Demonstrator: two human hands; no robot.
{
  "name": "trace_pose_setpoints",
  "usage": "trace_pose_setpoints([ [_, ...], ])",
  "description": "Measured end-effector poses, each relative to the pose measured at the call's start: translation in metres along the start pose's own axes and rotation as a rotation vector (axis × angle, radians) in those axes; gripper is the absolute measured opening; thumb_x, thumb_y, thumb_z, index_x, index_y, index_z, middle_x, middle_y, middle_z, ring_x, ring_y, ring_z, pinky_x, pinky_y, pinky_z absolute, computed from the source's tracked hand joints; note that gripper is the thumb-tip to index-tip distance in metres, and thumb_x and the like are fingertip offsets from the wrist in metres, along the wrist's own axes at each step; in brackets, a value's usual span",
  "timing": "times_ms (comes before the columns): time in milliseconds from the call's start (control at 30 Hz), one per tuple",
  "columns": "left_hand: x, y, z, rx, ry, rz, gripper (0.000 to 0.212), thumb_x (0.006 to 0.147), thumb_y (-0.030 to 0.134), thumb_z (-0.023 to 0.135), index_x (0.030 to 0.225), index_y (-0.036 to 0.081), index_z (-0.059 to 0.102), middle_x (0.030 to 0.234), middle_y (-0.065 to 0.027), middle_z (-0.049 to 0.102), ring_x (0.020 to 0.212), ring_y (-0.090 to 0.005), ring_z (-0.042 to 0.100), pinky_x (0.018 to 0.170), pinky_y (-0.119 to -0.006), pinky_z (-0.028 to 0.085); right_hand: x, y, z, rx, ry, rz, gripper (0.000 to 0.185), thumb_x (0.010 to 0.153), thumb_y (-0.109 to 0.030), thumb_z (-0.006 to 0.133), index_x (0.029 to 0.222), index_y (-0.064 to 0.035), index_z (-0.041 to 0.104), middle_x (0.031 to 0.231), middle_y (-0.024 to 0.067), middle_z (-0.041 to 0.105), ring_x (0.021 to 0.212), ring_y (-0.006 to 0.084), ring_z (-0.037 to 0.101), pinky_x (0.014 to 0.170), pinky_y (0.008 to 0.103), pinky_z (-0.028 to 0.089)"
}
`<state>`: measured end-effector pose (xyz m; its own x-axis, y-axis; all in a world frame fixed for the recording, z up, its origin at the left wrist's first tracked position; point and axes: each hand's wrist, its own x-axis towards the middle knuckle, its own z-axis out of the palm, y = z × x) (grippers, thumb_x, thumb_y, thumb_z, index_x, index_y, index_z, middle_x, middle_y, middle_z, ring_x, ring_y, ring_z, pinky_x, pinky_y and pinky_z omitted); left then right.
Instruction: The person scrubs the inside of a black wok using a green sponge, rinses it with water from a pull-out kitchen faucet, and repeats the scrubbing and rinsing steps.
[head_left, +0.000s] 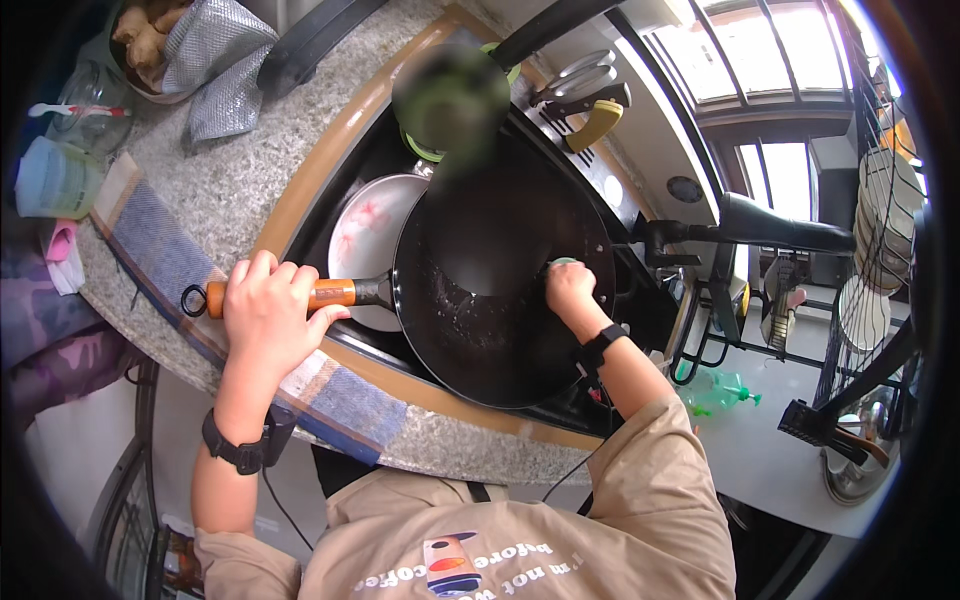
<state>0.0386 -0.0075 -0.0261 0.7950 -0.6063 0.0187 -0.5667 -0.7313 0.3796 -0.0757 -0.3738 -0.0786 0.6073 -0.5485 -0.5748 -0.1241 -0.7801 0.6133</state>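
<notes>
My left hand (268, 309) is wrapped around the wooden handle (334, 295) of a large black wok. The wok (487, 352) rests over a dark basin, its inside wet and dotted with pale specks. Inside the wok, near its right wall, my right hand (571, 289) presses a small green thing (564, 262), perhaps a scouring pad; the fingers hide most of it. Partly under the wok and its handle sits a white dish (367, 240) with pink flower marks. A blurred green round object (450, 97) stands beyond the wok's far left rim.
A checked cloth (352, 405) lies along the granite counter (247, 142). Knives and other utensils (589, 105) stand behind the basin. A black faucet (784, 225) juts in at right, near a dish rack (862, 247). Ginger (146, 37) sits at upper left.
</notes>
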Motion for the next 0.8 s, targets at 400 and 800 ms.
trace_pose_setpoints([
  [400,0.004,0.003,-0.002,0.011,-0.002,0.026,0.037,0.056,0.036,0.075,0.075,0.006,0.063,0.07,-0.0056,0.058,0.077,-0.023,0.05,0.073,-0.036,0.038,0.052,-0.058,-0.068,0.963,0.453,-0.619,0.026,0.081,-0.032,0.056,0.086,-0.0066,0.059,0.083,0.0223,0.056,0.071,0.0361,0.059,0.063,0.0429,0.049],
  [800,0.004,0.004,-0.002,0.031,0.008,0.039,0.035,0.055,0.034,0.075,0.074,0.007,0.062,0.071,-0.005,0.057,0.077,-0.0231,0.049,0.073,-0.036,0.038,-0.05,-0.061,-0.032,0.569,0.005,-1.1,0.017,0.079,-0.024,0.054,0.084,-0.008,0.057,0.081,0.0196,0.055,0.069,0.0347,0.058,0.063,0.0423,0.048],
])
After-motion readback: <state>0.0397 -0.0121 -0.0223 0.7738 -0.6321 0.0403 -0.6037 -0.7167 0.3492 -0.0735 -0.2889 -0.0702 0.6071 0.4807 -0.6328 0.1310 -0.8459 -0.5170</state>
